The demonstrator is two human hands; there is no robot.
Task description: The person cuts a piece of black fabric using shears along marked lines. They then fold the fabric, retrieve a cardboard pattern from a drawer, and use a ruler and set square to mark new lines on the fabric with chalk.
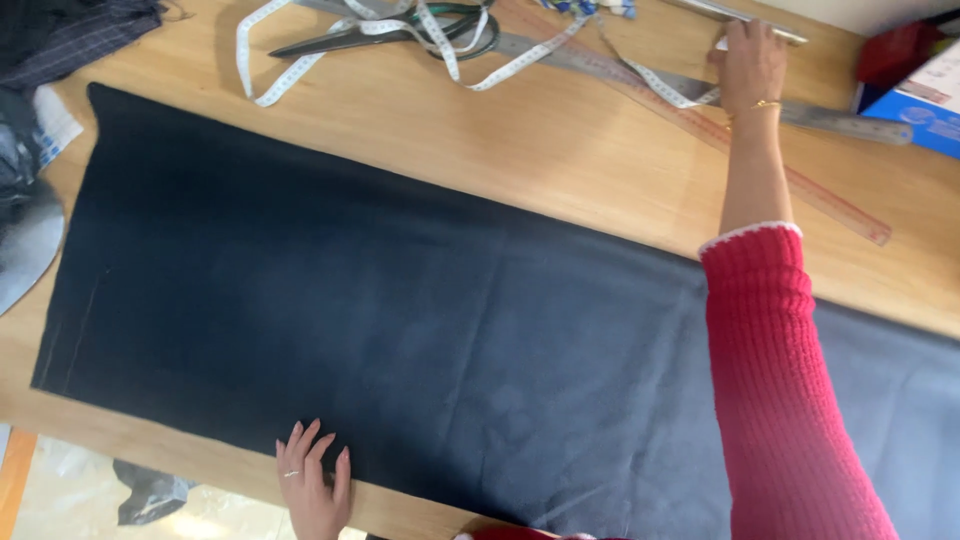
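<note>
There is a wide strip of bare wooden table (480,130) between my big dark blue cloth (400,320) and the tools at the far edge, and a hand could slide along it freely. At the far edge the way is crowded by the black-handled scissors (400,32), the loopy white measuring tape (400,40), the long grey metal ruler (850,122) and the thin see-through ruler with red marks (800,180). My right arm in its red knitted sleeve (780,400) lies across the cloth and blocks the right side, while my left hand (315,480) rests flat on the near edge.
</note>
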